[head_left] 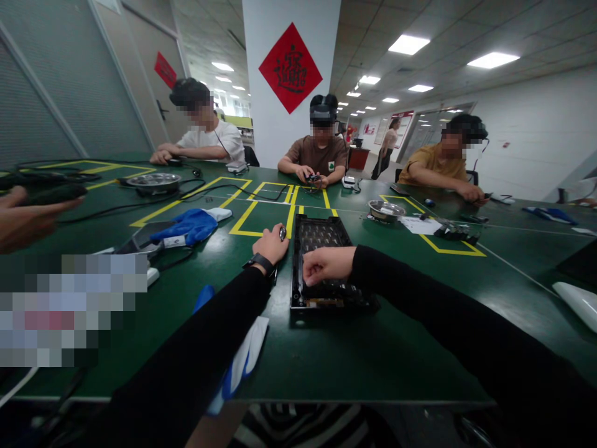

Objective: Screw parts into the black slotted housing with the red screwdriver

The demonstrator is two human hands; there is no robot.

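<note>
A black rectangular device housing [321, 233] lies on the green table, its inside facing up, with small parts and a strip of orange along its near edge. Over its lower left part is my right hand [326, 264], fingers curled in; what they hold, if anything, is hidden. Just left of the housing, my left hand [272, 244] rests on the table, closed around a small shiny metal tool [282, 233]. A dark watch [262, 262] is on the left wrist.
Blue and white gloves [191, 226] lie to the left, another glove [245, 351] under my left forearm. Metal bowls [386, 210] [153, 180] stand farther back. Three people sit across the green table [420, 373]; a person's hand [28, 218] is at far left. Cables cross the left side.
</note>
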